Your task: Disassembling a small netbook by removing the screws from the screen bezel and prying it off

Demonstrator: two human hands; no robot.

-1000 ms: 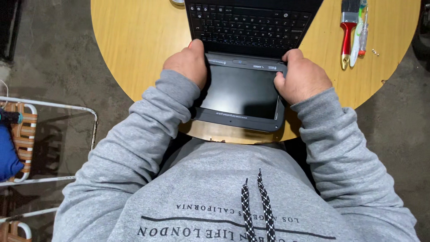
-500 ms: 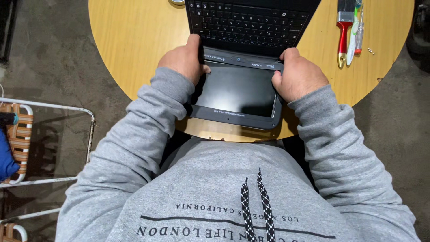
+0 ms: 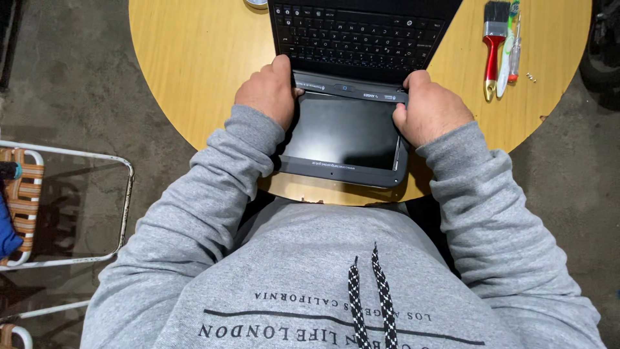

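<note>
A small dark laptop [image 3: 349, 77] lies opened flat on a round wooden table [image 3: 194, 58], its keyboard away from me and its dark screen [image 3: 342, 132] toward me. My left hand [image 3: 268, 94] grips the left side of the screen near the hinge. My right hand [image 3: 429, 113] grips the right side in the same way. Both thumbs press on the hinge strip. The screen's near edge overhangs the table edge above my grey sweatshirt.
A red-handled paintbrush [image 3: 493, 45] and a pale screwdriver [image 3: 510, 48] lie at the table's right, with tiny screws [image 3: 531, 77] beside them. A folding chair with a white metal frame [image 3: 71, 207] stands on the concrete floor to my left.
The view has shifted slightly. My hands keep their hold on the screen's sides, and the laptop sits a little farther from me on the table.
</note>
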